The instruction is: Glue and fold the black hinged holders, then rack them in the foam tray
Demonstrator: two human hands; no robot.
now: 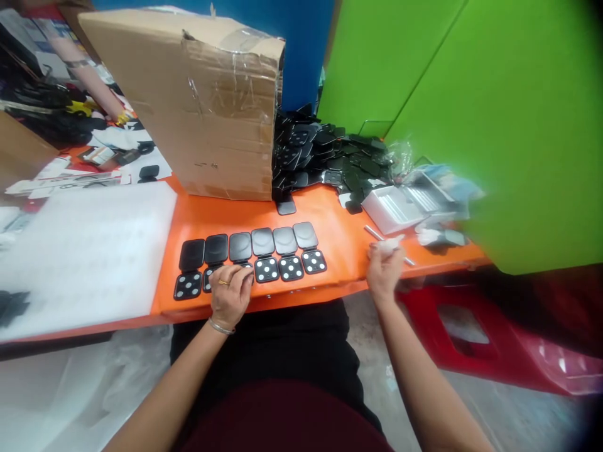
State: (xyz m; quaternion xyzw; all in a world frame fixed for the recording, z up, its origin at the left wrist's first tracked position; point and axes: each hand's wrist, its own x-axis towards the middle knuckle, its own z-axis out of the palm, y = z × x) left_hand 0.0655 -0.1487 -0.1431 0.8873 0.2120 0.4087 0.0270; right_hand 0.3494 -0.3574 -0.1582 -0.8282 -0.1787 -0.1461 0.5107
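Note:
A row of several black square hinged cases point(266, 269) lies opened flat on the orange table point(339, 238). Their upper halves point(240, 246) are plain and glossy; the lower halves carry white round dots. My left hand point(230, 292) rests over the second and third cases from the left, fingers bent and thumb pressed near them, partly covering their lower halves. What its fingertips hold, if anything, is hidden. At the table's right, my right hand point(384, 270) is closed on a small white piece point(392, 243), blurred by motion. A thin silver rod point(374, 233) lies just beyond it.
A tall cardboard box point(226, 119) stands behind the row, with a heap of black case parts point(330, 154) beside it. An open white box point(400, 204) sits at the right. White foam sheet point(85, 251) covers the left side. A red plastic stool point(452, 326) is below right.

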